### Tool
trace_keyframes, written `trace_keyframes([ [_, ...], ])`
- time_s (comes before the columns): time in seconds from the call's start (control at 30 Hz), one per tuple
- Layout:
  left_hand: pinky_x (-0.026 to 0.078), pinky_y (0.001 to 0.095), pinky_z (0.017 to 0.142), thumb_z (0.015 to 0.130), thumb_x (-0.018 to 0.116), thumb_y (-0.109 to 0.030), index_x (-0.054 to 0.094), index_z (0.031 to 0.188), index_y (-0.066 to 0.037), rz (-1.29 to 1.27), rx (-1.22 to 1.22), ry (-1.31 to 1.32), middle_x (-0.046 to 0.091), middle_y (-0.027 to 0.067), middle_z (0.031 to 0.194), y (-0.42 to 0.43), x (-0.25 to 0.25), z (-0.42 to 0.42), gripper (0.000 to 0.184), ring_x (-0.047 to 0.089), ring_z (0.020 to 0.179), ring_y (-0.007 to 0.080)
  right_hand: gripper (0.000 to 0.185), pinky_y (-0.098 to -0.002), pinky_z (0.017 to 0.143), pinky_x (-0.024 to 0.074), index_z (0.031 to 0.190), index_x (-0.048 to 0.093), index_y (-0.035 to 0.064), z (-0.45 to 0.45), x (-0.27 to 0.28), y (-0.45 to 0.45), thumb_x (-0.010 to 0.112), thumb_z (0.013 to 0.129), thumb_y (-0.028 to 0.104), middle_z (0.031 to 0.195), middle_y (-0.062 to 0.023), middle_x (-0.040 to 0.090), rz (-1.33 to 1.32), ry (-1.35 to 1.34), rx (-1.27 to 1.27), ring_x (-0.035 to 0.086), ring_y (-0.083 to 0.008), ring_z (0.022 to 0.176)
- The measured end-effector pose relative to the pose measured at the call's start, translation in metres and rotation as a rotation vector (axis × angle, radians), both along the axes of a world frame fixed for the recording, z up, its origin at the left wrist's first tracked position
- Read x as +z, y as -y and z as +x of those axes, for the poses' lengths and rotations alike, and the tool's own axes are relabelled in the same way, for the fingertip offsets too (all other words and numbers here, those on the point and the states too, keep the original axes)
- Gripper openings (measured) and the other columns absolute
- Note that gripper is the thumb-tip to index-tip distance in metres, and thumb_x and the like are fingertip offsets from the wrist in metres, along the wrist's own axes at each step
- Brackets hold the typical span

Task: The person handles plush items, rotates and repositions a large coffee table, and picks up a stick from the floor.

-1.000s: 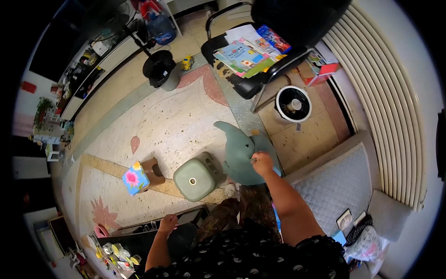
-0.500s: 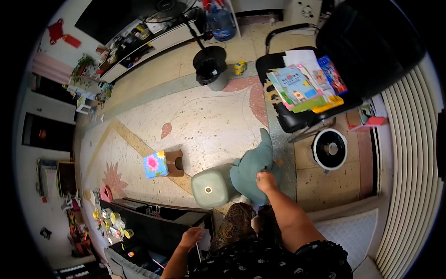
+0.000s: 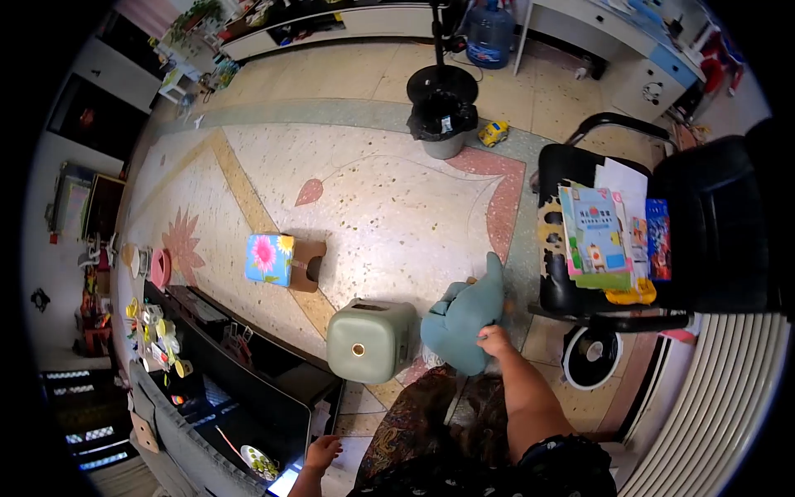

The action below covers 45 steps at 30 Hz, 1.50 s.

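My right hand (image 3: 495, 340) is closed on the edge of a teal plush toy (image 3: 465, 325) with a pointed, tail-like end. The toy hangs or rests just in front of my legs; I cannot tell whether it touches the floor. Directly left of it stands a grey-green plastic stool (image 3: 371, 340) with a small hole in its top. My left hand (image 3: 325, 451) is low beside the dark table, holding nothing, its fingers loosely apart.
A small stool with a flowered top (image 3: 270, 260) stands on the floor. To the right, a black chair (image 3: 712, 224) carries several books (image 3: 600, 232). Further off are a lined bin (image 3: 443, 145), a yellow toy car (image 3: 493, 132) and a water bottle (image 3: 489, 37). A dark table (image 3: 240, 389) borders the left.
My view has turned and shifted, so the chair appears further right and lower. My right hand keeps its hold on the plush toy; my left hand sits lower in view.
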State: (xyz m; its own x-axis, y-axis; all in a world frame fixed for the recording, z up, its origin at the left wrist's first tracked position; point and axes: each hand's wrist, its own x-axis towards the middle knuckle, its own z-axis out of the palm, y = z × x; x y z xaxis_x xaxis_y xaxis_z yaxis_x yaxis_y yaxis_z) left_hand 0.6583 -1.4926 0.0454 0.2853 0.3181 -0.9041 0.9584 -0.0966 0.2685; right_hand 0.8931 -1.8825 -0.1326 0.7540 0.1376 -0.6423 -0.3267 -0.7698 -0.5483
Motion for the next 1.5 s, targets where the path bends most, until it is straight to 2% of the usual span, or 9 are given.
trace_keyframes([
  [0.37, 0.043, 0.0239, 0.058, 0.075, 0.045, -0.013, 0.046, 0.094, 0.001, -0.046, 0.245, -0.102, 0.054, 0.0088, 0.079, 0.105, -0.003, -0.014, 0.023, 0.054, 0.070, 0.0164, 0.011, -0.0356, 0.066, 0.0396, 0.072, 0.055, 0.0077, 0.110, -0.111, 0.081, 0.050, 0.063, 0.011, 0.084, -0.0129, 0.051, -0.663, 0.127, 0.132, 0.049, -0.0285, 0.079],
  [0.57, 0.043, 0.0214, 0.055, 0.073, 0.048, -0.014, 0.048, 0.093, 0.001, -0.079, 0.222, -0.171, 0.055, 0.0086, 0.076, 0.160, -0.029, -0.030, 0.025, 0.054, 0.066, 0.0142, 0.014, -0.0340, 0.063, 0.0422, 0.077, 0.054, 0.0017, 0.168, -0.112, 0.083, 0.047, 0.067, 0.009, 0.082, -0.0131, 0.052, -0.448, 0.284, 0.014, 0.051, -0.0273, 0.072],
  [0.63, 0.043, 0.0219, 0.057, 0.074, 0.048, -0.013, 0.047, 0.094, 0.001, -0.089, 0.301, -0.146, 0.055, 0.0084, 0.077, 0.169, -0.036, -0.025, 0.024, 0.054, 0.067, 0.0137, 0.014, -0.0324, 0.064, 0.0399, 0.077, 0.054, 0.0024, 0.184, -0.136, 0.066, 0.047, 0.069, 0.012, 0.075, -0.0144, 0.053, -0.066, -0.119, -0.673, 0.052, -0.0249, 0.074],
  [0.73, 0.043, 0.0222, 0.058, 0.074, 0.048, -0.012, 0.047, 0.094, 0.001, -0.098, 0.370, -0.126, 0.054, 0.0079, 0.078, 0.178, -0.037, -0.011, 0.024, 0.054, 0.067, 0.0132, 0.017, -0.0265, 0.052, 0.0441, 0.084, 0.052, 0.0030, 0.213, -0.136, 0.054, 0.048, 0.072, 0.013, 0.074, -0.0070, 0.050, 0.205, -0.019, -0.826, 0.049, -0.0179, 0.070],
  [0.93, 0.042, 0.0235, 0.061, 0.075, 0.046, -0.015, 0.046, 0.094, 0.001, -0.069, 0.444, -0.145, 0.054, 0.0081, 0.081, 0.186, -0.052, -0.025, 0.024, 0.053, 0.072, 0.0149, 0.025, -0.0303, 0.068, 0.0401, 0.092, 0.049, 0.0020, 0.255, -0.189, 0.050, 0.046, 0.069, 0.011, 0.088, -0.0135, 0.051, -0.167, 0.295, -0.181, 0.050, -0.0248, 0.078],
  [1.2, 0.042, 0.0231, 0.060, 0.075, 0.047, -0.015, 0.048, 0.093, 0.000, -0.050, 0.492, -0.185, 0.054, 0.0072, 0.080, 0.181, -0.071, -0.045, 0.024, 0.054, 0.071, 0.0137, 0.039, -0.0362, 0.082, 0.0300, 0.103, 0.041, 0.0026, 0.284, -0.219, 0.019, 0.042, 0.066, 0.013, 0.094, -0.0193, 0.047, -0.488, 0.337, 0.143, 0.040, -0.0344, 0.094],
  [1.33, 0.042, 0.0229, 0.061, 0.076, 0.046, -0.015, 0.047, 0.094, 0.001, -0.081, 0.494, -0.170, 0.054, 0.0081, 0.080, 0.179, -0.079, -0.051, 0.024, 0.053, 0.074, 0.0133, 0.050, -0.0341, 0.084, 0.0287, 0.112, 0.032, 0.0033, 0.281, -0.221, 0.008, 0.045, 0.065, 0.015, 0.101, -0.0174, 0.044, -0.474, 0.455, 0.194, 0.037, -0.0318, 0.099],
  [1.4, 0.042, 0.0230, 0.061, 0.076, 0.046, -0.016, 0.047, 0.095, 0.001, -0.097, 0.441, -0.143, 0.054, 0.0082, 0.080, 0.177, -0.082, -0.051, 0.025, 0.053, 0.074, 0.0134, 0.056, -0.0310, 0.086, 0.0274, 0.116, 0.025, 0.0025, 0.278, -0.199, 0.001, 0.048, 0.066, 0.014, 0.111, -0.0172, 0.037, 0.046, -0.076, -0.081, 0.033, -0.0292, 0.103],
  [1.5, 0.041, 0.0246, 0.065, 0.078, 0.043, -0.018, 0.046, 0.097, -0.001, -0.148, 0.431, -0.116, 0.053, 0.0078, 0.084, 0.172, -0.078, -0.045, 0.026, 0.052, 0.076, 0.0143, 0.055, -0.0291, 0.088, 0.0244, 0.118, 0.020, 0.0018, 0.241, -0.173, -0.011, 0.045, 0.070, 0.010, 0.118, -0.0164, 0.028, -0.004, -0.114, -0.069, 0.029, -0.0239, 0.108],
])
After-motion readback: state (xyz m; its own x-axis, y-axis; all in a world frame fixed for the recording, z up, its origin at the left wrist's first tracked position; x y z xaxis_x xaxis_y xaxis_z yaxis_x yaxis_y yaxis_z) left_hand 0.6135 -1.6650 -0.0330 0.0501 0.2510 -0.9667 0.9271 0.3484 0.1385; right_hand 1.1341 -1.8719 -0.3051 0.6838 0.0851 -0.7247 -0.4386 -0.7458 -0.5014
